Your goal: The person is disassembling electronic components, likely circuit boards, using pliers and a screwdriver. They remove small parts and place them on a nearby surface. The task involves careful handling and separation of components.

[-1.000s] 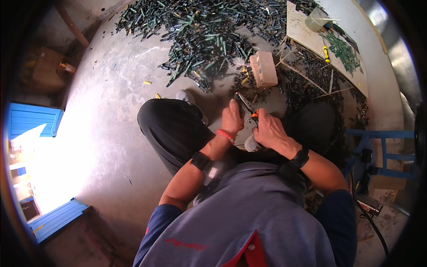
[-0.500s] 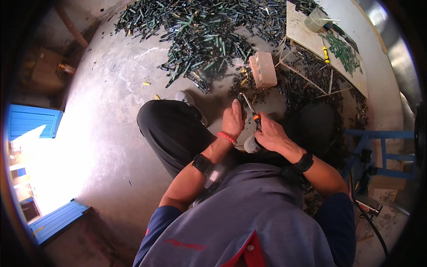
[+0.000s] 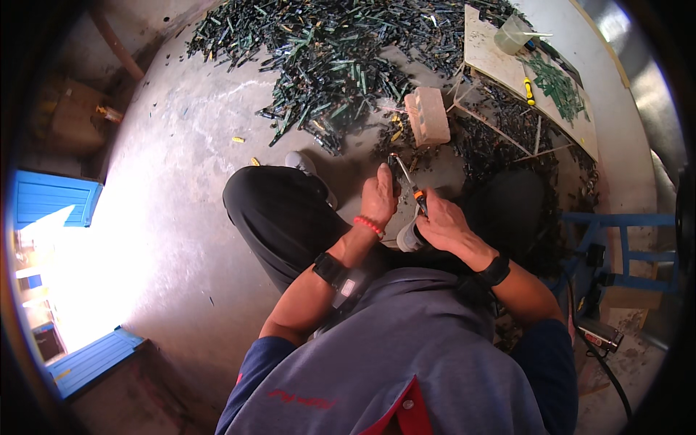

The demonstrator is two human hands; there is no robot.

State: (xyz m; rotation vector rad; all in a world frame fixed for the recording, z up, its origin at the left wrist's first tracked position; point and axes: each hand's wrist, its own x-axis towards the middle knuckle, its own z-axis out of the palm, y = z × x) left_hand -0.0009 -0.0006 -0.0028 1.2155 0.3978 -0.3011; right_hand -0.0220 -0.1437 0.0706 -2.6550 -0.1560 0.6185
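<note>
In front of my lap, both hands are raised close together. My left hand [image 3: 378,197] is closed, thumb pointing up, around a small dark piece [image 3: 394,170]; most of that piece is hidden by the fingers. My right hand [image 3: 442,220] grips a slim tool [image 3: 418,194] by its black handle with an orange band. Its thin silver shaft slants up and left, and the tip lies at or near the top of the dark piece; I cannot tell whether they touch. It looks like a soldering iron, but its exact kind is unclear.
Ahead lies a large heap of dark and green strips [image 3: 333,80]. A brick [image 3: 428,116] stands before my hands. To the right, a low board table [image 3: 482,43] bears a plastic cup [image 3: 512,34], a yellow screwdriver [image 3: 529,90] and green strips [image 3: 558,83]. A blue stool [image 3: 631,255] is at right.
The tool's tip has shifted very slightly against the dark piece. Both hands stay in nearly the same place with the same grip.
</note>
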